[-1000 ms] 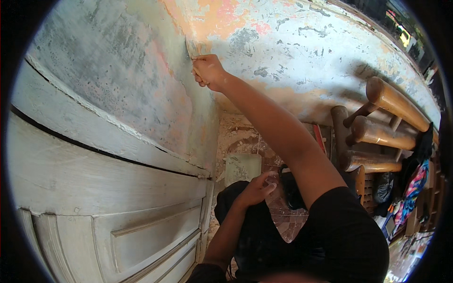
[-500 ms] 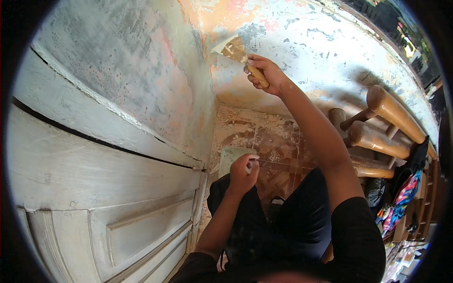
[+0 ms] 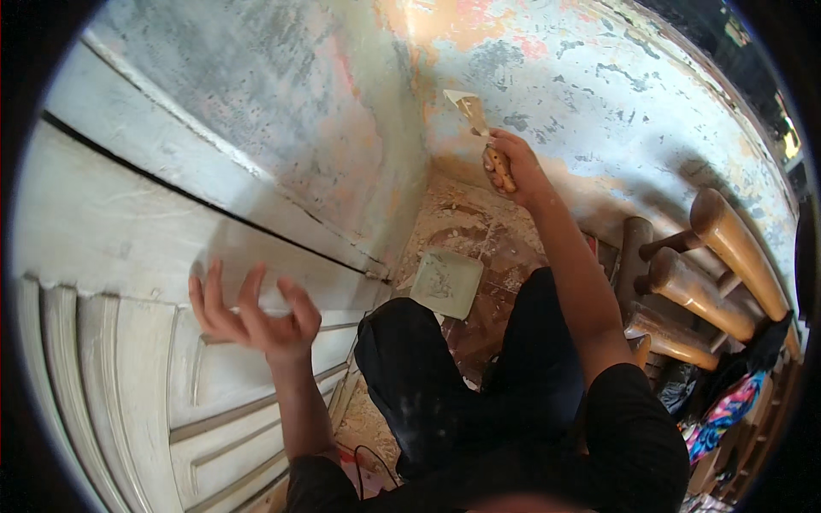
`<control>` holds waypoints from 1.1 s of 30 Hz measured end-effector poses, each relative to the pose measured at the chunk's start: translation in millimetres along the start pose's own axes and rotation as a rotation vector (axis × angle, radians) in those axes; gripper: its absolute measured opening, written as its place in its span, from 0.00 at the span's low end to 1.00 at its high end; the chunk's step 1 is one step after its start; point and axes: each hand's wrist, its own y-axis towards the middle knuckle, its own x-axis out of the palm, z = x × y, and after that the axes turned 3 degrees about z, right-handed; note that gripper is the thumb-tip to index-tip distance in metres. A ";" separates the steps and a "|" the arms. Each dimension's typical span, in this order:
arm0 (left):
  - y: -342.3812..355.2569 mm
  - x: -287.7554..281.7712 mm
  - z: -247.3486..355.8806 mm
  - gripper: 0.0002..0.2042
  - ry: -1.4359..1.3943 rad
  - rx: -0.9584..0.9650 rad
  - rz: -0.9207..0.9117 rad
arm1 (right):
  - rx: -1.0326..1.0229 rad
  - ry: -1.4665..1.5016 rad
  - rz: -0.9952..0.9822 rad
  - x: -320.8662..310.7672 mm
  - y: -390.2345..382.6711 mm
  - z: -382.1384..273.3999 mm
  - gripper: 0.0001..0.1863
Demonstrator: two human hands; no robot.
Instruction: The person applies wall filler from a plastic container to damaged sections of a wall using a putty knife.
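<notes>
My right hand point(image 3: 513, 167) is wrapped round the wooden handle of a putty knife point(image 3: 471, 113), whose broad blade points up and left toward the wall corner. Pale residue clings to the blade. On the left, my left hand point(image 3: 255, 312) is raised in front of the white panelled door point(image 3: 137, 227), fingers spread and curved, with nothing in it. Whether its fingertips touch the door I cannot tell. Beyond the blade stands a patchy wall point(image 3: 547, 94) with flaking paint in white, grey, orange and pink.
A pale square tray point(image 3: 447, 283) lies on the dusty, debris-strewn tiled floor point(image 3: 487, 231) past my knees. Stacked wooden furniture with thick round legs point(image 3: 697, 286) stands close by my right arm. Below it hangs a colourful cloth point(image 3: 727, 415). A thin black cable point(image 3: 369, 453) curls at my left side.
My left hand has moved from above the tray to the left, in front of the door, and its fingers have spread. My right hand still grips the putty knife, its blade now turned more edge-on.
</notes>
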 end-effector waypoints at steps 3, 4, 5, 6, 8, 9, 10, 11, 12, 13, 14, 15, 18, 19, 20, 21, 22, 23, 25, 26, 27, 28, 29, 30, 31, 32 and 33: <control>-2.0 -2.7 -6.5 0.11 0.082 -0.002 -0.141 | -0.290 -0.484 0.180 20.0 -6.0 -1.9 0.17; -0.3 2.2 -2.8 0.12 0.120 -0.009 -0.122 | -0.282 -0.485 0.183 -8.4 8.8 13.0 0.17; 2.1 11.9 6.7 0.14 0.134 -0.016 -0.103 | -0.383 -1.108 0.206 -64.4 31.3 38.1 0.19; 0.0 13.9 7.0 0.14 0.138 -0.019 -0.136 | -0.457 -1.721 0.163 -91.6 39.1 64.0 0.20; -6.4 18.7 -10.7 0.16 0.235 -0.031 -0.073 | -0.375 -1.591 0.148 -86.5 34.9 73.4 0.22; -13.9 23.1 -16.3 0.18 0.276 -0.003 -0.108 | -0.313 -1.476 0.173 -88.1 39.2 68.3 0.24; -14.0 21.4 -15.7 0.18 0.286 -0.001 -0.125 | -0.304 -1.469 0.156 -86.1 34.5 68.1 0.24; -14.2 25.4 -15.6 0.19 0.280 -0.014 -0.104 | -0.260 -1.270 0.113 -85.4 28.5 64.5 0.24; -15.2 27.1 -15.5 0.20 0.274 -0.027 -0.083 | -0.216 -1.070 0.074 -83.8 22.4 62.0 0.24; -16.5 28.3 -14.9 0.20 0.269 -0.025 -0.089 | -0.208 -1.068 0.077 -85.2 17.2 61.0 0.24; -17.8 29.1 -16.3 0.21 0.269 -0.025 -0.083 | -0.070 -0.922 0.121 -85.2 12.2 61.1 0.22; -18.9 30.0 -16.5 0.21 0.269 -0.024 -0.077 | 0.064 -0.773 0.162 -85.3 7.7 60.5 0.21; -18.9 30.9 -14.7 0.21 0.306 -0.008 -0.099 | -0.086 -0.764 0.182 -81.4 -1.3 52.1 0.20; -18.9 31.4 -14.1 0.21 0.308 -0.002 -0.104 | -0.081 -0.758 0.180 -78.1 -2.0 47.3 0.20; -19.3 31.8 -13.7 0.21 0.323 -0.001 -0.109 | -0.278 -0.820 0.196 -73.7 -1.8 43.2 0.20; -19.3 32.0 -14.0 0.20 0.338 0.000 -0.113 | -0.475 -0.876 0.212 -68.9 -1.2 39.2 0.20; -19.3 31.5 -14.6 0.20 0.342 0.005 -0.119 | -0.471 -0.870 0.209 -61.4 -1.3 33.8 0.20; -19.9 31.4 -14.7 0.20 0.358 0.013 -0.120 | -0.508 -0.855 0.242 -53.4 -4.2 29.2 0.20; -21.0 31.6 -14.9 0.20 0.367 0.027 -0.127 | -0.539 -0.837 0.282 -43.8 -4.8 34.9 0.20; -21.1 31.6 -15.3 0.20 0.385 0.029 -0.131 | -0.353 -0.668 0.293 -41.2 -3.6 41.5 0.21; -21.6 31.4 -15.8 0.20 0.404 0.032 -0.136 | -0.169 -0.497 0.301 -38.0 -1.7 49.0 0.21; -21.5 33.2 -15.6 0.20 0.392 0.037 -0.140 | -0.164 -0.494 0.314 -35.4 1.2 55.3 0.21; -22.3 33.5 -16.3 0.20 0.392 0.037 -0.132 | -0.039 -0.407 0.341 -31.6 7.1 64.9 0.22; -23.2 33.5 -17.6 0.20 0.392 0.037 -0.125 | 0.085 -0.318 0.366 -28.0 14.3 76.3 0.22; -23.7 34.0 -20.5 0.20 0.384 0.046 -0.116 | 0.136 -0.106 0.357 -25.9 26.8 92.3 0.23; -26.1 31.9 -22.7 0.20 0.382 0.055 -0.125 | 0.191 0.107 0.342 -21.3 39.1 114.0 0.24; -18.8 37.5 -14.2 0.20 0.381 0.057 -0.119 | 0.211 0.112 0.399 -27.5 46.3 119.5 0.25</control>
